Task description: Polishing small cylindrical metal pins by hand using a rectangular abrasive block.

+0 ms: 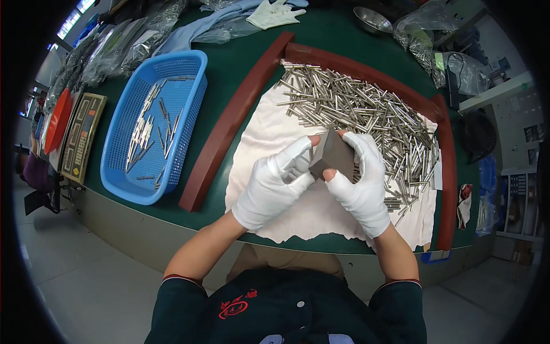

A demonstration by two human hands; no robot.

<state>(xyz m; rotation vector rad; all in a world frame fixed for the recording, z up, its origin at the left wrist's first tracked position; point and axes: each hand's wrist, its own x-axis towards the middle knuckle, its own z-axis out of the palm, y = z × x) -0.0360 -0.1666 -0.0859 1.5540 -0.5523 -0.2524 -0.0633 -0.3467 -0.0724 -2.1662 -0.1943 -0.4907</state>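
A dark grey rectangular block is held tilted between my hands, above a pale cloth. My right hand, in a white glove with bare fingertips, grips it with the thumb on its near face and the fingers behind its far edge. My left hand, gloved the same way, is curled with index finger and thumb at the block's left edge. Whether a small part also sits between those fingers, I cannot make out. Just beyond and to the right lies a large heap of shiny metal pins.
Dark red bars frame the cloth on the left, far and right sides. A blue plastic basket with some pins stands on the green table to the left. Farther back are a white glove, a metal bowl and plastic bags.
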